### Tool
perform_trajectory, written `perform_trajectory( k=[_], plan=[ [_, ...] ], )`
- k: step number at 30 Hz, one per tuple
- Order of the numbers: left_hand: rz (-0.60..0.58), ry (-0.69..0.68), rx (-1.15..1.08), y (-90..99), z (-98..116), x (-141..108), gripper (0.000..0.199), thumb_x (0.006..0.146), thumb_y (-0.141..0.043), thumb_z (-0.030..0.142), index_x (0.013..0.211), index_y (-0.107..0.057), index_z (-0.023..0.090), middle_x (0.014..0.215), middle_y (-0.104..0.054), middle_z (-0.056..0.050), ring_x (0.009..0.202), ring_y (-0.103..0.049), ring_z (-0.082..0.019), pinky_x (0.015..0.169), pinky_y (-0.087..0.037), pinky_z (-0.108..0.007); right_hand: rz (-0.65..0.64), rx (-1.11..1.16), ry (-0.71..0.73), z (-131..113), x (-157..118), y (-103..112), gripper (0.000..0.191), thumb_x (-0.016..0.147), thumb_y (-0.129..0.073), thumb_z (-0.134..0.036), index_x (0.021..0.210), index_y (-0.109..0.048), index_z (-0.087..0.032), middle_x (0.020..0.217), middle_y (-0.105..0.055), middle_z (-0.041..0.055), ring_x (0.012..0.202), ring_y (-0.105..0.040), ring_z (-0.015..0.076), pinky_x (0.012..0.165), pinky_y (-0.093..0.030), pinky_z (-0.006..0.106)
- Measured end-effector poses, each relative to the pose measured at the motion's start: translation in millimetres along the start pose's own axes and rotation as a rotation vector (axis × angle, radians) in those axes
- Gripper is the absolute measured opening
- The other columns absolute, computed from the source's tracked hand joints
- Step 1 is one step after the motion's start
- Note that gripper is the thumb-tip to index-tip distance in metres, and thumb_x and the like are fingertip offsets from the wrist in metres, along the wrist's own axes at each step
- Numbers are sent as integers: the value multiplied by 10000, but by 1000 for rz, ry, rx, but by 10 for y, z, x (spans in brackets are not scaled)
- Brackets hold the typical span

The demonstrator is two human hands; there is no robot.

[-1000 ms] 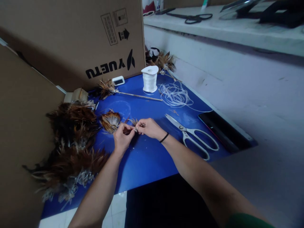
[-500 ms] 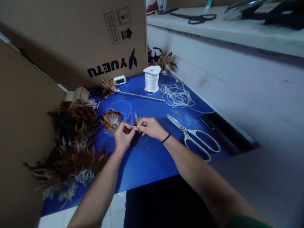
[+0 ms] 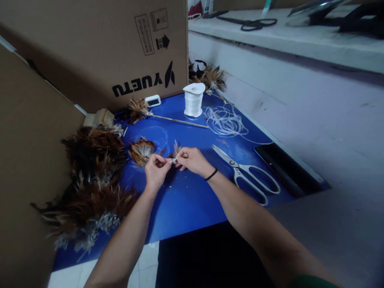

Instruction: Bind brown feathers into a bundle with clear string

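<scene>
Over the blue table, my left hand [image 3: 157, 170] and my right hand [image 3: 193, 161] meet with pinched fingertips. Between them is a small tuft of feathers [image 3: 176, 149], its pale base gripped at the fingertips. My right hand closes on the tuft; my left thumb and forefinger pinch at the same pale base, and exactly what part they hold is too small to make out. Just behind my left hand lies a fan-shaped bunch of brown feathers [image 3: 141, 152]. Metal-bladed scissors [image 3: 240, 166] with pale handles lie to the right of my right hand.
Piles of brown feathers [image 3: 96, 196] line the left side. A feathered stick [image 3: 180, 121], a white spool [image 3: 193, 102], a small white device [image 3: 153, 101] and loose clear cord [image 3: 226, 122] lie farther back. A dark phone [image 3: 280, 168] rests at right. A cardboard box [image 3: 99, 48] stands behind.
The whole view shifts slightly. My hands stay together at the tuft, with only a slight movement of the fingertips.
</scene>
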State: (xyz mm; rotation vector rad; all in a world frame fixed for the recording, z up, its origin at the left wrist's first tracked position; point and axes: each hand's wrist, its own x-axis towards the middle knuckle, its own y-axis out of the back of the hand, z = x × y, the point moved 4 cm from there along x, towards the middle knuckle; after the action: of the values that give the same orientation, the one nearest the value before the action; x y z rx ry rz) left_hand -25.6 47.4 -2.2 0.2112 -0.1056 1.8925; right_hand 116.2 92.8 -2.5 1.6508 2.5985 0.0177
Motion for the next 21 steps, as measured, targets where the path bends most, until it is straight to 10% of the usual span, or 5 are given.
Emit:
perform_trajectory(
  k=[21],
  plan=[
    [60,59,-180,19,-6,23,381,590,-753,212,730,-400,197,684,-648,19,688,-673,-158,686,-514,-284,79,105,49,-6,14,0,36,670,-568,-151,663,-533,-143,606,-661,26,613,-682,168,522,-561,247]
  ],
)
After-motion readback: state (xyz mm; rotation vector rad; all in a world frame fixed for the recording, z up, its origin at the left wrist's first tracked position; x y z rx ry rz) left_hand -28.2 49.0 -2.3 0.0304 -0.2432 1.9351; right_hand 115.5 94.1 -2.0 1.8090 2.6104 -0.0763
